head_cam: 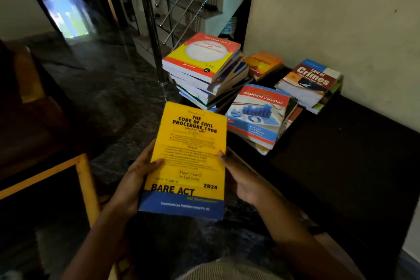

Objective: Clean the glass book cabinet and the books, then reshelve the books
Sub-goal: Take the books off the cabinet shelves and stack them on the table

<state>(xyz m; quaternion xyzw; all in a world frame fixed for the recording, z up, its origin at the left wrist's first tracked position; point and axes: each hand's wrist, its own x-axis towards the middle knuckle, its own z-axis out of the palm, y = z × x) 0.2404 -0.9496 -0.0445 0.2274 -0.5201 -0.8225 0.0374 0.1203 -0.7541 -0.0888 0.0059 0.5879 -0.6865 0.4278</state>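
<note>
I hold a yellow and blue book titled "The Code of Civil Procedure, 1908" point(188, 157) face up in front of me. My left hand point(134, 185) grips its left edge with the thumb on the cover. My right hand point(242, 177) holds its right edge, thumb tip on the cover. Beyond it, a tall leaning stack of books point(204, 75) is topped by a yellow and red mathematics book. A "Management Accounting" book point(259, 113) lies on a low pile. A "Law of Crimes" book point(311, 84) and an orange book point(263, 63) lie near the wall.
The books lie on a dark low surface point(341, 154) along a cream wall point(341, 18). A steel stair railing point(150, 22) and steps stand behind the stack. A yellow-framed piece of furniture point(81, 179) is at my left. Dark stone floor point(102, 88) stretches toward a bright doorway.
</note>
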